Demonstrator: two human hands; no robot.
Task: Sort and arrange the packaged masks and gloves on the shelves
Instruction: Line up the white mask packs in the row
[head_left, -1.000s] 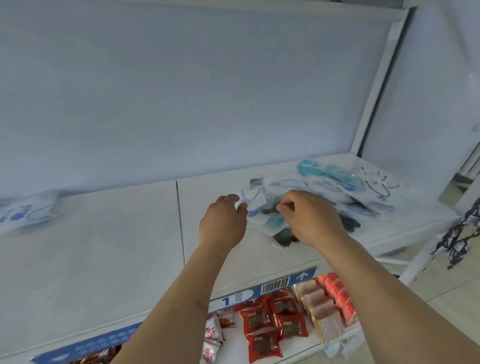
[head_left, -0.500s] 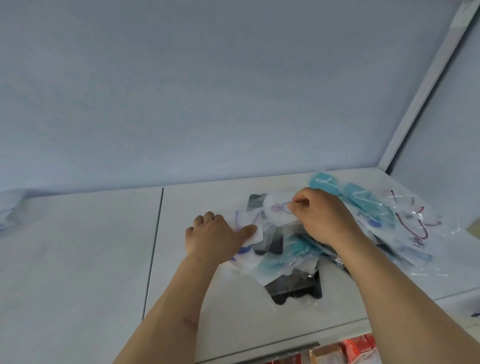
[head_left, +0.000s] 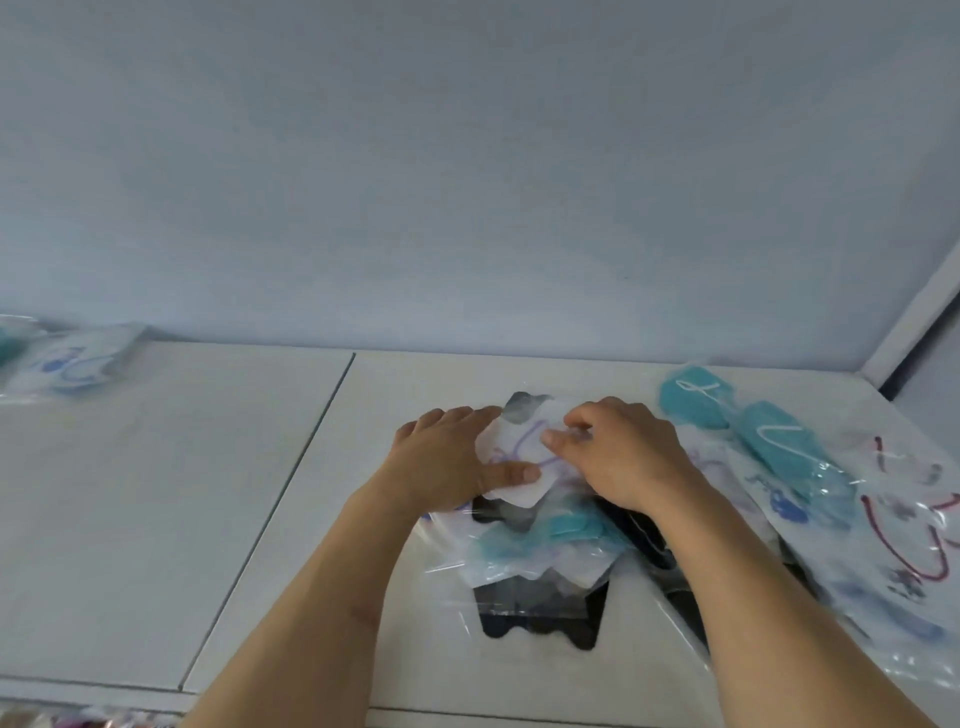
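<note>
White mask pack (head_left: 511, 457) with purple loops is pinched from both sides: left hand (head_left: 441, 460) thumb on top, right hand (head_left: 618, 457) fingertips curled on its edge, hands nearly touching. It tops a crinkly clear-plastic pile (head_left: 545, 540) mid-shelf (head_left: 171, 493): teal at 6 o'clock, black mask (head_left: 540, 613) below. Teal packs (head_left: 753, 431) at 2, red-looped ones (head_left: 904, 530) at 4, blurry packs (head_left: 72, 358) at 10. No readable writing.

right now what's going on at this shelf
A person is sorting a heap of packaged masks on a white shelf. Both hands are on the top packet, a white mask with purple loops: the left hand pinches its near left edge, and the right hand grips its right side. Teal masks and a black mask lie in the pile. Another small stack of packets sits far left.
</note>
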